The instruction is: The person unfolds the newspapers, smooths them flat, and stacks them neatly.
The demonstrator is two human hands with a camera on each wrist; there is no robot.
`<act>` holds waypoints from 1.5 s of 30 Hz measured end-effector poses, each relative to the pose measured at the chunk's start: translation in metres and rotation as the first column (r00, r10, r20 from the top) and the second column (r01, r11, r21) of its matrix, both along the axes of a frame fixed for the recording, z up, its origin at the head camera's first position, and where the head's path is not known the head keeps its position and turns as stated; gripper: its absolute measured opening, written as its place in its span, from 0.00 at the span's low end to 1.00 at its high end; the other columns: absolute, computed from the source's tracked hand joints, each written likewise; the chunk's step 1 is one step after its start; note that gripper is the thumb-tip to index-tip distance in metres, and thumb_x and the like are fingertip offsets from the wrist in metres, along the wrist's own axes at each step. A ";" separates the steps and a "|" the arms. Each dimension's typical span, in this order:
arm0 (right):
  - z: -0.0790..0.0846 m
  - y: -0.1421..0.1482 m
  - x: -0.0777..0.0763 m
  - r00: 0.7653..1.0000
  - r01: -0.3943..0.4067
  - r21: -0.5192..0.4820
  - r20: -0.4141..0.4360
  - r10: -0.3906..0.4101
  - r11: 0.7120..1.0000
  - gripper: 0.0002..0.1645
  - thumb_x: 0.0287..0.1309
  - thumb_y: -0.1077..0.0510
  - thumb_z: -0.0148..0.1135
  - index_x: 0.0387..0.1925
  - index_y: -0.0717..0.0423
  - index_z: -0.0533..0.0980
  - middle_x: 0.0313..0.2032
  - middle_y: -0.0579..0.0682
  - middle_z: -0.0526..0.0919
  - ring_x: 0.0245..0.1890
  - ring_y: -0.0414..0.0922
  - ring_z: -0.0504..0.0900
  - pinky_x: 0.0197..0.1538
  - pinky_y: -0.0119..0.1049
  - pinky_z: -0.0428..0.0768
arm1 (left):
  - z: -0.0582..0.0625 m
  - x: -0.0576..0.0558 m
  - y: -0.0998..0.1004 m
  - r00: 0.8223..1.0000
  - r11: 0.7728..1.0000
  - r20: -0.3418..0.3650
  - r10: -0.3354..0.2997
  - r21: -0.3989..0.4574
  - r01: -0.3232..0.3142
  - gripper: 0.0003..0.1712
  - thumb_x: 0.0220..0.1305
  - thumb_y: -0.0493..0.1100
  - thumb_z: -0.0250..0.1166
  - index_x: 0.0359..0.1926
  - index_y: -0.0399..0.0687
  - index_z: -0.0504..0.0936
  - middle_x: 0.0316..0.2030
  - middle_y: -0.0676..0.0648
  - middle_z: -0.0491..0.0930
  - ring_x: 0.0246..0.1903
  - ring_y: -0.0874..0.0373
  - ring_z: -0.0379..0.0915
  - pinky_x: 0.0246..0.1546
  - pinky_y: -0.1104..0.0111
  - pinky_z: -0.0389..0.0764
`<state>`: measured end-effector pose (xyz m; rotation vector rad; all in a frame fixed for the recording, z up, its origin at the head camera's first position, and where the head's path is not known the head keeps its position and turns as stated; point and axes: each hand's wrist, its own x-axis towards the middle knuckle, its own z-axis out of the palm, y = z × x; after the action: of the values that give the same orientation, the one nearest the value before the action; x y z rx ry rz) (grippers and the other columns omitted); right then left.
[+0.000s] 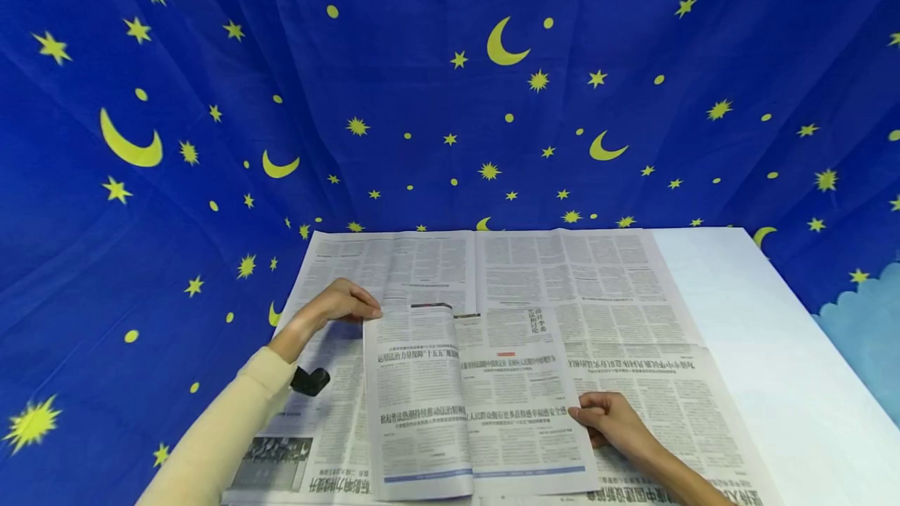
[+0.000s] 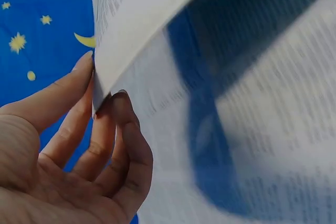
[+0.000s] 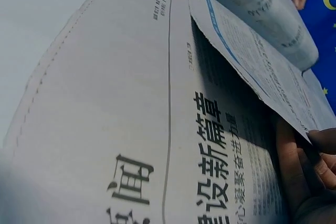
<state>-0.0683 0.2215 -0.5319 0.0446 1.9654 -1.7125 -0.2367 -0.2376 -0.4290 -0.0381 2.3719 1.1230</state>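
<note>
A folded newspaper [image 1: 520,404] lies over larger spread newspaper sheets, its left part curving up toward the middle fold. My left hand [image 1: 343,301] pinches its upper left corner; in the left wrist view the thumb and fingertips of the left hand [image 2: 89,145] meet at the corner of the raised paper [image 2: 136,19]. At the right edge my right hand [image 1: 615,424] pinches the paper between thumb and fingers. The right wrist view has the right hand [image 3: 310,166] at the lower right, fingers under the lifted edge of the folded newspaper [image 3: 247,61], which shades the sheet below.
Spread newspaper sheets [image 1: 654,404] cover most of the white table [image 1: 787,350], whose bare strip runs along the right. A blue cloth with yellow stars and moons [image 1: 422,84] hangs behind and to the left. A black device [image 1: 310,381] sits at the left wrist.
</note>
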 end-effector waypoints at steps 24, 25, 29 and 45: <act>0.002 0.019 0.004 1.000 -0.009 -0.006 -0.020 0.009 1.000 0.19 0.68 0.58 0.55 0.45 0.76 0.74 0.35 0.62 0.87 0.32 0.54 0.88 0.34 0.40 0.85 | -0.069 0.010 -0.018 0.876 0.978 -0.436 -0.207 -0.127 0.168 0.08 0.50 0.31 0.74 0.32 0.36 0.84 0.24 0.42 0.79 0.21 0.60 0.70 0.24 0.68 0.73; 0.002 0.018 0.005 1.000 -0.009 0.001 -0.027 0.009 1.000 0.19 0.68 0.58 0.55 0.45 0.76 0.74 0.35 0.62 0.87 0.32 0.54 0.88 0.34 0.40 0.85 | -0.072 0.014 -0.017 0.868 0.977 -0.453 -0.203 -0.152 0.149 0.08 0.51 0.32 0.73 0.34 0.37 0.84 0.27 0.42 0.79 0.23 0.58 0.71 0.26 0.67 0.74; 0.004 0.015 0.007 0.996 0.036 0.128 -0.082 -0.026 0.991 0.20 0.65 0.58 0.60 0.46 0.75 0.73 0.28 0.58 0.86 0.24 0.48 0.86 0.28 0.33 0.83 | -0.077 0.031 -0.008 0.808 0.951 -0.535 -0.247 -0.295 0.096 0.16 0.57 0.37 0.72 0.46 0.41 0.81 0.45 0.38 0.76 0.39 0.49 0.75 0.39 0.55 0.76; 0.005 0.013 0.016 0.819 0.004 0.491 -0.501 0.279 0.871 0.26 0.57 0.65 0.64 0.59 0.65 0.73 0.25 0.42 0.74 0.18 0.29 0.65 0.21 0.27 0.69 | -0.080 0.125 -0.004 0.684 0.831 -0.494 -0.537 -0.451 0.326 0.46 0.56 0.57 0.70 0.72 0.49 0.63 0.74 0.35 0.52 0.70 0.32 0.52 0.64 0.37 0.57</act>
<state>-0.0527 0.2349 -0.5265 -0.4776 2.7074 -1.1791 -0.1121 -0.2412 -0.5088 0.8684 2.8683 0.5233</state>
